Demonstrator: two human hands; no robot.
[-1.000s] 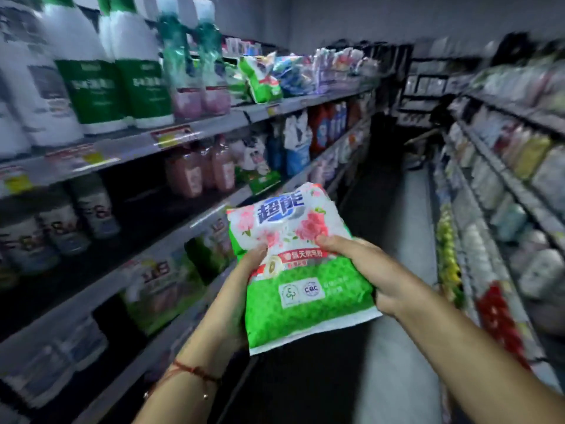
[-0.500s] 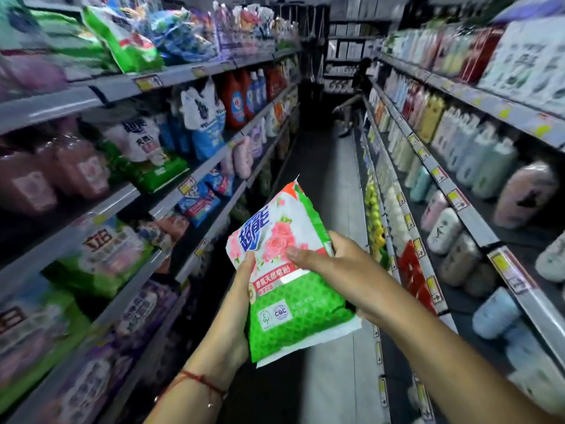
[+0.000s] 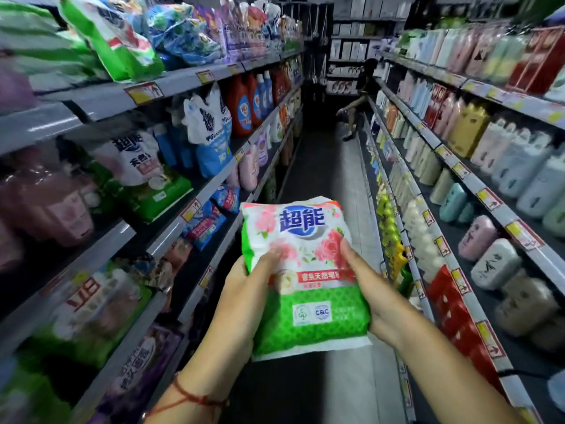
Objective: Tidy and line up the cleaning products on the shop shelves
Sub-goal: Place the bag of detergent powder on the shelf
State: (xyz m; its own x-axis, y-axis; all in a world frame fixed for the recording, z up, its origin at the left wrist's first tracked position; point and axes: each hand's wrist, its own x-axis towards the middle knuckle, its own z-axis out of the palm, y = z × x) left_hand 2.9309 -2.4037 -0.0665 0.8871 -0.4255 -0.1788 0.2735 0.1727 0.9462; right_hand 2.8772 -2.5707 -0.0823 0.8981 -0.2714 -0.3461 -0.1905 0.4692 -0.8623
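Shop aisle, shelving down both sides. Left shelves [image 3: 101, 101] stuffed with soft bags: a green-and-white bag [image 3: 143, 175] lying on the middle shelf, a white-and-blue bag [image 3: 211, 133] standing next to it, red and blue jugs [image 3: 250, 102] further along. Right shelves [image 3: 458, 166] lined with pale bottles [image 3: 519, 166], rounded white and pink packs lower down, red packs [image 3: 455, 313] near the bottom, small yellow bottles [image 3: 388, 228] along the lowest row. Yellow price tags along the shelf edges on both sides. Grey floor [image 3: 351, 179] running down the middle, a person [image 3: 354, 108] at the far end, too blurry for more.

Now the main bit: detergent bag [image 3: 305, 280], white with pink roses up top and green at the bottom, held up mid-aisle between the two shelf runs, touching neither. Roughly upright, front facing the camera, top leaning slightly away. Left hand [image 3: 244, 289] gripping the left edge, thumb [image 3: 269, 255] pressed across the front near the roses, other fingers hidden behind the bag. Right hand [image 3: 376, 298] gripping the right edge, thumb lying on the front over the rose print, remaining fingers wrapped out of sight behind. Thin red string [image 3: 189, 396] around the left wrist.
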